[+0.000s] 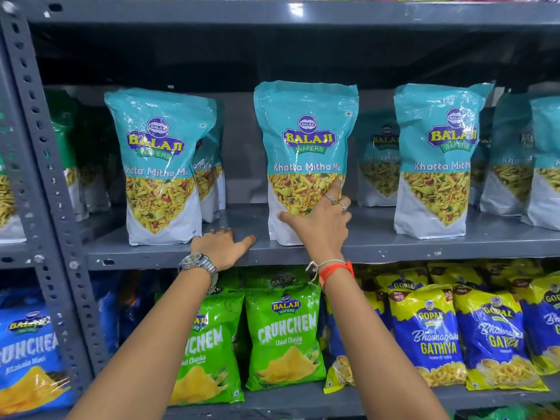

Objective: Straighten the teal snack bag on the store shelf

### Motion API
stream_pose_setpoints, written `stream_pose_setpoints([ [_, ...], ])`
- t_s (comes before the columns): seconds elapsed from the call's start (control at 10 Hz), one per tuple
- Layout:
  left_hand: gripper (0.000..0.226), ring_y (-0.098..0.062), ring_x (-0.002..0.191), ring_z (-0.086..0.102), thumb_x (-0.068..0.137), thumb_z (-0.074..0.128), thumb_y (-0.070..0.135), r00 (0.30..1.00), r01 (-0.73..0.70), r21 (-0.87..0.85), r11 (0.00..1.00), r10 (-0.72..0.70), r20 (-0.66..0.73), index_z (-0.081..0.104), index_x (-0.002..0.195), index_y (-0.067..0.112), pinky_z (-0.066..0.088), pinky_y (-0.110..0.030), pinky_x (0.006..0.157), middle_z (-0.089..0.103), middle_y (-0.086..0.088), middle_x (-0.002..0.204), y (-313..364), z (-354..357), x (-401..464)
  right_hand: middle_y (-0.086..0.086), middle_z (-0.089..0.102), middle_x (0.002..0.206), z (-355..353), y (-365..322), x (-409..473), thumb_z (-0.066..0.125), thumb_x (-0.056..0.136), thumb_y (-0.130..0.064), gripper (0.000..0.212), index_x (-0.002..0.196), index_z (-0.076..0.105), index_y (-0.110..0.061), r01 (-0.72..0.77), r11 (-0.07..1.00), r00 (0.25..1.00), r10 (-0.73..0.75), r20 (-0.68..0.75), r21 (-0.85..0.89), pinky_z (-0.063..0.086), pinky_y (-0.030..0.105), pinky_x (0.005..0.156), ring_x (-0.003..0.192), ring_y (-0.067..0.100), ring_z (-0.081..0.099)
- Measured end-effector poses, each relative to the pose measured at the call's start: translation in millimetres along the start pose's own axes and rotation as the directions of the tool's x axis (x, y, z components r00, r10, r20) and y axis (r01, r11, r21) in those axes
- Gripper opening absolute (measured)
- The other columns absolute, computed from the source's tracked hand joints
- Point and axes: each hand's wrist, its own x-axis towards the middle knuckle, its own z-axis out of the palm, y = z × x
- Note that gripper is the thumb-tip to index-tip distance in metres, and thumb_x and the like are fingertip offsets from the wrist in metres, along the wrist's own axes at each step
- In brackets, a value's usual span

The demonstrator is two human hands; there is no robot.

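My forearms reach up from the bottom of the frame; my right hand [318,221] spreads flat against the teal snack bag [306,159] at centre, steadying it upright, while my left hand [222,245] rests open on the shelf [424,247].

occluded – teal bag [306,153] lower right | cropped – blue bag [28,359]

Green Crunchem bags [285,338] and blue-yellow Gathiya bags [430,338] fill the lower shelf [303,403].
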Motion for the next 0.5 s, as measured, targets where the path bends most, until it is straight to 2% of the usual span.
stream_pose_setpoints([
  [0.4,0.079,-0.027,0.127,0.047,0.085,0.020,0.070,1.000,-0.006,-0.014,1.000,0.006,-0.024,0.051,0.130,0.012,0.040,-0.041,0.094,0.049,-0.010,0.141,0,-2,-3,0.017,0.029,0.142,7,0,3,0.078,0.060,-0.063,0.129,0.151,0.002,-0.012,0.005,1.000,1.000,-0.005,0.022,-0.012,0.048,0.047,0.089,0.122,0.039,0.041],
  [0.5,0.078,-0.028,0.126,0.048,0.086,0.020,0.069,0.999,0.001,-0.012,1.000,-0.002,-0.036,0.051,0.129,0.011,0.040,-0.041,0.093,0.051,-0.010,0.139,1,-1,-5,0.018,0.028,0.144,-3,4,2,0.077,0.061,-0.065,0.128,0.151,0.003,-0.012,-0.006,0.998,1.000,0.005,0.029,0.064,0.046,0.049,0.093,0.127,0.040,0.038],
])
